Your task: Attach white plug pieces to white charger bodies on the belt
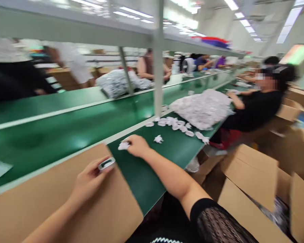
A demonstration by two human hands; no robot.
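Note:
Closed around a small white oval plastic piece with a dark hollow (pixel 107 164), my left hand (pixel 91 179) hovers over a cardboard sheet (pixel 66 202). My right hand (pixel 137 145) reaches to the green tabletop (pixel 167 158), its fingers pinched on a white plastic piece (pixel 124 145) whose exact kind I cannot make out. To the right of that hand lies a single white part with small prongs (pixel 158 138). Farther back, several white oval parts (pixel 176 125) are scattered in a loose row.
A big clear bag of white parts (pixel 204 108) rests on the table beyond the oval parts. A metal post (pixel 158 67) rises at the table's divider. Open cardboard boxes (pixel 253 172) stand at the right. A co-worker in black (pixel 260 108) sits farther along the bench.

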